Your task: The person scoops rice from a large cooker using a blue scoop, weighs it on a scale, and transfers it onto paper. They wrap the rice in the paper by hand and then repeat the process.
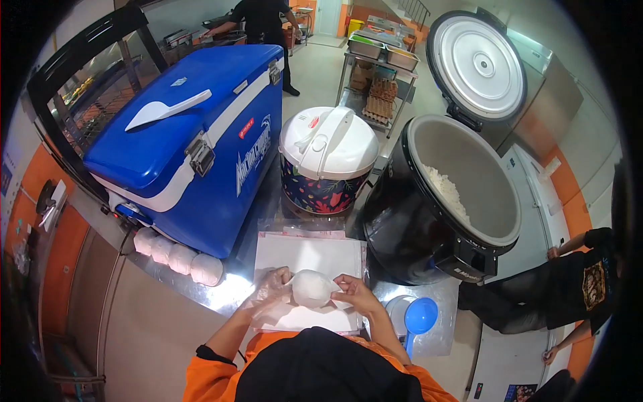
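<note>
A white rounded mound (312, 288), which looks like a portion of rice, sits on a stack of white wrapping paper (288, 249) before me. My left hand (270, 285) pinches the paper's edge on the left of the mound. On the other side, my right hand (355, 295) grips the right edge of the paper between thumb and fingers. To the right lie a blue scoop (421, 315) and a pale round container (398, 309), partly hidden by it. A black rice cooker (395, 221) stands open beyond, with white rice (445, 191) inside.
A blue cooler box (201, 134) with a white paddle (167, 109) on its lid stands left; several white wrapped parcels (181, 258) line its base. A patterned rice cooker (325, 161) stands ahead, closed. One person (264, 27) is at the back, another (562, 288) at right.
</note>
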The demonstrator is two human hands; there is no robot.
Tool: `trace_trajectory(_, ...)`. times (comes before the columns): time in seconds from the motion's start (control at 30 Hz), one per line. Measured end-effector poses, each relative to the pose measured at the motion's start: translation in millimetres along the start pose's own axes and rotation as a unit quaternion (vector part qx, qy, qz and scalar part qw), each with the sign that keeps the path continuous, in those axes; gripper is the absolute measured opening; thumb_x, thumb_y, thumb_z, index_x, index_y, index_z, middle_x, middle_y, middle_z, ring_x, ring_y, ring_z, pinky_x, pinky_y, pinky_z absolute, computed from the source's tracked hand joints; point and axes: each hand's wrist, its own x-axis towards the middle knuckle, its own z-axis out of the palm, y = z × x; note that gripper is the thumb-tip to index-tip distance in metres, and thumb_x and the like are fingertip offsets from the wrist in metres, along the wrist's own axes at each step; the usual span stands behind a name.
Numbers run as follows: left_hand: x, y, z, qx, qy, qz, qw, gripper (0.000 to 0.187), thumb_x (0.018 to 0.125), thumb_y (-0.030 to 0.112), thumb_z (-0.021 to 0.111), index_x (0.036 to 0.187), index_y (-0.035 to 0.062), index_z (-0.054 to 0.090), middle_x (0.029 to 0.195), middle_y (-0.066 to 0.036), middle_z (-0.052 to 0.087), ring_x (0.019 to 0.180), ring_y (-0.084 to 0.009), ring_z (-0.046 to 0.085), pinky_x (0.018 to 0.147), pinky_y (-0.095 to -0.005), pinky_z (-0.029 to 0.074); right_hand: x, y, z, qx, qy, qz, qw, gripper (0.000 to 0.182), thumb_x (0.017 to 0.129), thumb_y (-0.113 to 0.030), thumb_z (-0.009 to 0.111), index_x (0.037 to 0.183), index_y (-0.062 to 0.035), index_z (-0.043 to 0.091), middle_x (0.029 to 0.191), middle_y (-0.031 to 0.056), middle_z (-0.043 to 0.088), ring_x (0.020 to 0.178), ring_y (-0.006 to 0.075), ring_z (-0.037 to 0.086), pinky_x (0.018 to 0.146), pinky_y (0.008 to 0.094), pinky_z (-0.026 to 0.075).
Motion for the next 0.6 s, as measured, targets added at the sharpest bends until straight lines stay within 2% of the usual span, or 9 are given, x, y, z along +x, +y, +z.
trace_trajectory(0.07, 0.0, -3.2, 4.5, -0.418, -0.037, 0.029, 0.907, 0.029, 0.072, 0.003, 0.069, 0.074, 0.0104, 0.042, 0.071, -0.001, 0.052, 0.065, -0.0103, 0.051, 0.057, -0.0246, 0.042, -6.7, -6.4, 3.5, 0.069, -0.016, 0.006, 0.997, 0.031, 0.081, 0.0, 0.069, 0.108, -0.0031, 0.054, 0.097, 0.0054, 0.066, 0.083, 0.0068, 0.06, 0.07, 0.0217, 0.048)
trace_trajectory(0.13, -11.3, 10.4, 4.7, -0.456, -0.019, 0.009, 0.89, 0.031, 0.072, 0.002, 0.071, 0.074, 0.0113, 0.042, 0.072, 0.0, 0.052, 0.065, -0.0094, 0.051, 0.056, -0.0233, 0.041, -7.6, -10.8, 5.5, 0.174, -0.052, -0.007, 0.983, 0.038, 0.082, 0.002, 0.066, 0.113, -0.0086, 0.047, 0.1, 0.0057, 0.064, 0.085, 0.0062, 0.059, 0.07, 0.0192, 0.047)
trace_trajectory(0.27, -20.6, 40.5, 11.7, -0.481, 0.047, -0.005, 0.875, 0.034, 0.075, 0.0, 0.073, 0.075, 0.0128, 0.042, 0.073, 0.002, 0.051, 0.063, -0.0062, 0.049, 0.054, -0.0211, 0.041, 0.6, 2.5, 7.4, 0.145, -0.043, -0.089, 0.984, 0.046, 0.084, 0.005, 0.063, 0.117, -0.0144, 0.038, 0.107, 0.0061, 0.06, 0.089, 0.0081, 0.057, 0.071, 0.0193, 0.046)
trace_trajectory(0.33, -21.1, 38.2, 15.6, -0.453, 0.065, 0.005, 0.889, 0.033, 0.076, 0.002, 0.073, 0.075, 0.0129, 0.042, 0.072, 0.002, 0.05, 0.063, -0.006, 0.049, 0.054, -0.021, 0.041, 5.6, 10.9, 12.6, 0.064, 0.066, -0.224, 0.97, 0.05, 0.083, 0.009, 0.06, 0.116, -0.0169, 0.032, 0.112, 0.0065, 0.054, 0.097, 0.0099, 0.054, 0.072, 0.0202, 0.047)
trace_trajectory(0.37, -21.8, 35.6, 18.1, -0.424, 0.078, 0.013, 0.902, 0.033, 0.078, 0.004, 0.073, 0.075, 0.0129, 0.042, 0.072, 0.003, 0.049, 0.063, -0.0058, 0.049, 0.055, -0.0209, 0.041, 3.7, 8.7, 16.8, 0.08, 0.098, -0.225, 0.966, 0.048, 0.079, 0.008, 0.066, 0.113, -0.0126, 0.039, 0.112, 0.0053, 0.051, 0.109, 0.0156, 0.05, 0.086, 0.0282, 0.045)
trace_trajectory(0.47, -18.9, 21.1, 27.9, -0.432, 0.101, 0.027, 0.896, 0.035, 0.075, 0.0, 0.074, 0.076, 0.0124, 0.041, 0.073, 0.001, 0.05, 0.067, -0.0086, 0.055, 0.059, -0.0221, 0.045, 8.2, 10.3, 19.7, 0.063, 0.119, -0.273, 0.952, 0.035, 0.078, 0.01, 0.064, 0.105, -0.0078, 0.049, 0.111, 0.0047, 0.05, 0.104, 0.0155, 0.051, 0.085, 0.0287, 0.043)
trace_trajectory(0.5, -17.9, 14.3, 34.6, -0.432, 0.104, 0.027, 0.896, 0.035, 0.075, 0.0, 0.074, 0.076, 0.0124, 0.041, 0.073, 0.001, 0.05, 0.067, -0.0086, 0.055, 0.059, -0.0221, 0.045, 8.2, 4.7, 24.5, -0.076, 0.204, -0.338, 0.916, 0.022, 0.077, 0.01, 0.061, 0.095, -0.002, 0.06, 0.11, 0.0061, 0.054, 0.103, 0.0153, 0.051, 0.083, 0.0285, 0.043)
trace_trajectory(0.53, -16.9, 7.6, 42.7, -0.464, 0.117, 0.033, 0.877, 0.033, 0.077, 0.003, 0.073, 0.075, 0.0125, 0.041, 0.072, 0.003, 0.049, 0.065, -0.007, 0.051, 0.057, -0.0221, 0.043, 5.9, -0.7, 29.4, -0.075, 0.202, -0.338, 0.916, 0.022, 0.077, 0.01, 0.061, 0.095, -0.002, 0.06, 0.11, 0.0061, 0.054, 0.103, 0.0153, 0.051, 0.083, 0.0285, 0.043)
trace_trajectory(0.6, -17.9, 16.6, 48.0, -0.495, 0.131, 0.039, 0.858, 0.032, 0.079, 0.005, 0.072, 0.075, 0.0127, 0.042, 0.071, 0.004, 0.048, 0.064, -0.0054, 0.048, 0.055, -0.0221, 0.04, -0.4, -16.8, 41.2, -0.217, 0.32, -0.365, 0.847, 0.022, 0.075, 0.012, 0.062, 0.093, -0.0003, 0.065, 0.103, 0.0073, 0.062, 0.091, 0.0149, 0.058, 0.074, 0.0245, 0.046)
